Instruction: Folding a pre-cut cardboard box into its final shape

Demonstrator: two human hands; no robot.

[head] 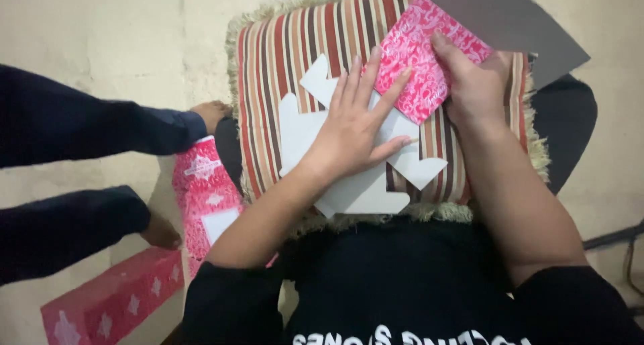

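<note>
A striped cushion [282, 56] in red, brown and cream lies on my lap. On it rests a white cut-out cardboard blank [365, 190] with flaps. My left hand [352, 127] lies flat on this blank, fingers spread, with the fingertips over the edge of a pink patterned paper piece [416, 76]. My right hand [473, 83] presses on that pink piece at its right side, thumb on top. A grey sheet [516, 19] sticks out from under the pink piece at the upper right.
At the left, another person's two dark-sleeved arms reach in, one hand [211, 113] by the cushion's edge, the other [161, 232] lower down. A pink patterned flat box blank [204, 197] and a long pink box [111, 305] lie on the pale floor.
</note>
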